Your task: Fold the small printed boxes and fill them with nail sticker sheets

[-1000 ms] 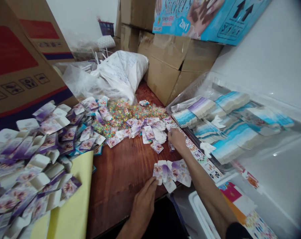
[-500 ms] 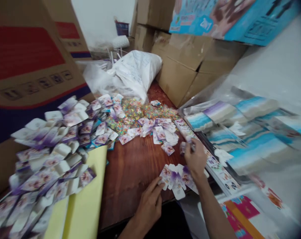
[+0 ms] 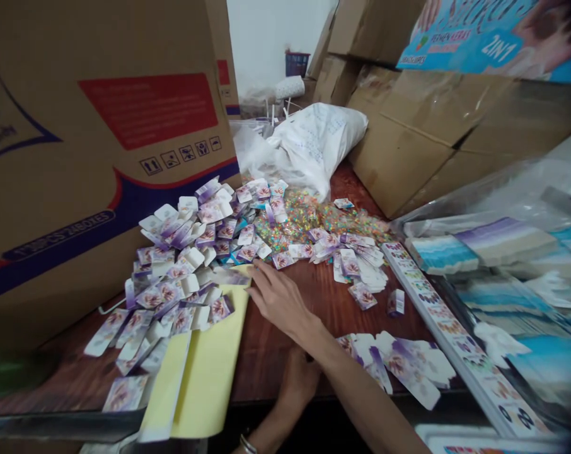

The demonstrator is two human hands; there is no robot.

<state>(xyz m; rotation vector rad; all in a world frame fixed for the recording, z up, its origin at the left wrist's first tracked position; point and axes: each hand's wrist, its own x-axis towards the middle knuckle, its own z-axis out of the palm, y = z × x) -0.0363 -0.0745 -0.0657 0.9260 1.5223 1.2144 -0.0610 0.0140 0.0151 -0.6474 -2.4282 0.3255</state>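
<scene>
My right hand (image 3: 278, 299) reaches across to the left with its fingers stretched out. Just beyond its fingertips, a blurred purple-and-white small box (image 3: 231, 276) is above the yellow card sheet (image 3: 212, 372), apart from the fingers. Under my right forearm is my left hand (image 3: 299, 378), a bracelet at its wrist; its fingers are mostly hidden. Many small printed boxes (image 3: 169, 290) are heaped at the left. Flat unfolded box blanks (image 3: 411, 366) lie fanned near the table edge at the right. One small folded box (image 3: 396, 302) stands alone behind them.
A big carton (image 3: 167, 113) walls off the left side. Clear bags of colourful candy (image 3: 295, 221) and a white sack (image 3: 318, 142) lie at the back. More box blanks (image 3: 361, 261) sit mid-table. A printed strip (image 3: 450, 321) and plastic-wrapped stacks (image 3: 507, 246) are on the right.
The view has turned left. My right hand has crossed from the right side to the heap at the left. My left hand has left the fanned blanks and is now beneath my right forearm.
</scene>
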